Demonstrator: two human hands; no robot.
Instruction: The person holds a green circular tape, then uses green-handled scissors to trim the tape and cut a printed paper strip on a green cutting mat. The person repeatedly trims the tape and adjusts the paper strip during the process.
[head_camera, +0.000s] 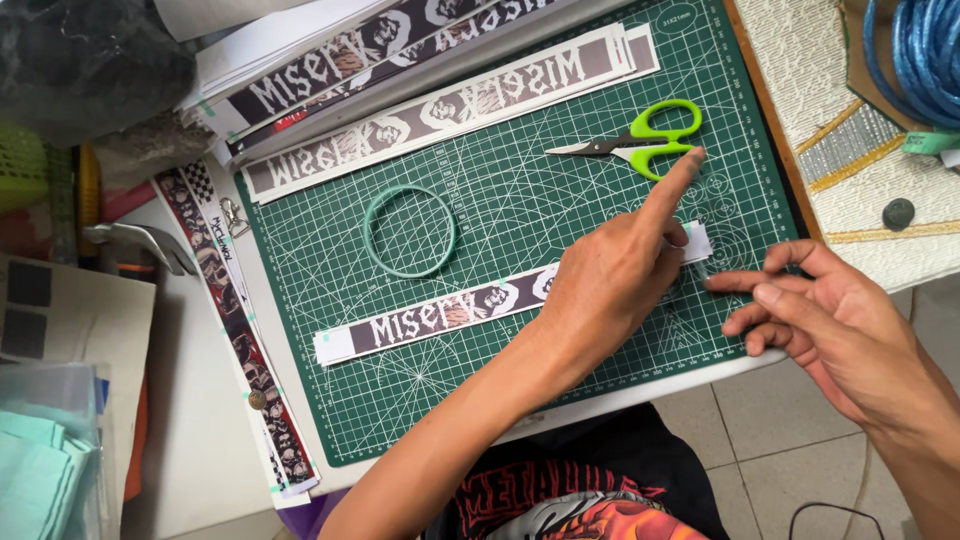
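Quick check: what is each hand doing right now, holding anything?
Left hand: on the printed strip, index finger pointing toward the scissors; grips nothing.
Right hand: open, fingertips at the strip's right end; holds nothing.

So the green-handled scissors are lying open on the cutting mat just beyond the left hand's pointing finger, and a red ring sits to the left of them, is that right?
Nearly, but the ring is not red: the head view shows it pale green. The rest holds: the green-handled scissors lie on the cutting mat just beyond the left hand and its pointing finger.
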